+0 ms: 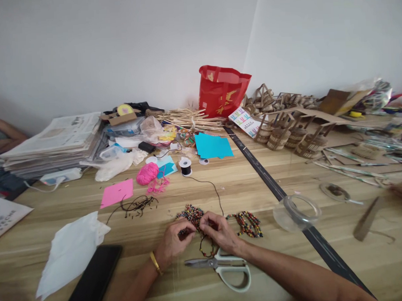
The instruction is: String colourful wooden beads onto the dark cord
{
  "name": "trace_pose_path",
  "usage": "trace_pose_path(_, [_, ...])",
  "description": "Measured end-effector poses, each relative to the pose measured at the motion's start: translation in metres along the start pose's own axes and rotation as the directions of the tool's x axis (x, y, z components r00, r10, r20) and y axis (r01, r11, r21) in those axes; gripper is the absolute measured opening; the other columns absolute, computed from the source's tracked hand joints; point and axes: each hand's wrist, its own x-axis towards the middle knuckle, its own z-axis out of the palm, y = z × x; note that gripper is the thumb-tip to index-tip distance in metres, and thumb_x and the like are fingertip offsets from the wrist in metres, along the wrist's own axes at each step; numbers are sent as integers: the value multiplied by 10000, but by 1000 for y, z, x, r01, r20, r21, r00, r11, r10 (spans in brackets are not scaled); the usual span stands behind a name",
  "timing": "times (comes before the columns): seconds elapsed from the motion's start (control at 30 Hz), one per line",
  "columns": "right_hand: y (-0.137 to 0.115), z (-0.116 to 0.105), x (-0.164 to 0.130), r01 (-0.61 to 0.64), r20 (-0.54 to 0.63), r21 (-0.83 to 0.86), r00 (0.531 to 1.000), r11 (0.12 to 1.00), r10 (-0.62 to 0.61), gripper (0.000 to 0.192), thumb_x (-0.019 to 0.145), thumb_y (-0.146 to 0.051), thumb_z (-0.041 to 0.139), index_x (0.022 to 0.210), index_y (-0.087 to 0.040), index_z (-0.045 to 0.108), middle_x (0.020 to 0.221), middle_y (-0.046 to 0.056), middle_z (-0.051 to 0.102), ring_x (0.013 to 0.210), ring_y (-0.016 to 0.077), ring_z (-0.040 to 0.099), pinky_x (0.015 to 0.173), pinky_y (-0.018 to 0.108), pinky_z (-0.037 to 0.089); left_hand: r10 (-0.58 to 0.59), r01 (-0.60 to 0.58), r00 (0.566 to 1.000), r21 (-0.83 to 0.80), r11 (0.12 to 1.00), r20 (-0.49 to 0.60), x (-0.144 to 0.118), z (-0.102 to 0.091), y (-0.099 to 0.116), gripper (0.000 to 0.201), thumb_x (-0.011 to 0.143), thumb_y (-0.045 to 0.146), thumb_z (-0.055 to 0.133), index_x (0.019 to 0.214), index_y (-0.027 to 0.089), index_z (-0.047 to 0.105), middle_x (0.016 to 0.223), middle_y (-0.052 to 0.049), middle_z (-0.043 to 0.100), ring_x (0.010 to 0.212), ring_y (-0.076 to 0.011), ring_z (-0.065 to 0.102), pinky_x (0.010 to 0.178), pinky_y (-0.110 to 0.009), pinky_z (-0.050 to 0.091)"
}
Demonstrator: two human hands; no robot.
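Observation:
My left hand (pixel 174 241), with a gold bracelet (pixel 155 263) at the wrist, is closed in a pinch beside a pile of multicoloured beads (pixel 191 213). What lies between its fingertips is too small to tell. Facing it, my right hand (pixel 220 231) pinches a thin black cord, and a loop of cord with a few beads (pixel 205 253) hangs below. The cord runs back to a spool of black cord (pixel 185 167). Strung bead strands (pixel 249 224) lie right of my right hand. Under my right wrist rest white-handled scissors (pixel 222 267), blades pointing left.
To the left are a black phone (pixel 93 279), white paper (pixel 70 249), cut cord pieces (pixel 138 205) and pink yarn (pixel 147 173). Clear tape (pixel 298 212) and small woven baskets (pixel 278 138) stand right. A red bag (pixel 221 91) is at the back. A person's arm (pixel 7 134) shows far left.

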Motion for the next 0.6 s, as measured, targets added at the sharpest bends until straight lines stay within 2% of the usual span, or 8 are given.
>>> trace_pose_path(0.13, [0, 1, 0, -8, -2, 13, 1000, 1000, 8, 282, 838, -420, 592, 760, -151, 570, 647, -24, 496, 586, 104, 434, 548, 217, 338, -44, 44, 999, -56, 997, 3, 0, 0, -1, 126, 745, 117, 572, 728, 152, 692, 719, -57, 719, 690, -177, 652, 695, -283, 502])
trace_pose_path(0.27, [1, 2, 0, -9, -9, 15, 1000, 1000, 10, 273, 827, -416, 608, 755, -155, 580, 654, -18, 524, 601, 109, 465, 559, 217, 357, -150, 153, 988, -186, 971, 27, 1, -1, -4, 99, 734, 168, 606, 738, 147, 702, 711, -49, 715, 670, -173, 642, 658, -269, 496])
trace_pose_path(0.43, [2, 3, -2, 7, 3, 7, 1000, 1000, -7, 231, 826, -380, 613, 769, -157, 594, 673, -12, 550, 607, 109, 480, 557, 215, 364, -299, 300, 951, -453, 839, 76, 2, 1, -8, 99, 694, 225, 675, 721, 130, 682, 678, -39, 700, 651, -161, 630, 631, -254, 490])
trace_pose_path(0.6, [4, 4, -2, 4, -1, 12, 1000, 1000, -4, 223, 824, -382, 619, 789, -163, 600, 684, -9, 559, 622, 112, 490, 562, 217, 379, -334, 342, 935, -564, 752, 122, 2, 1, -10, 190, 651, 292, 756, 703, 134, 665, 686, -32, 701, 662, -160, 632, 652, -265, 495])
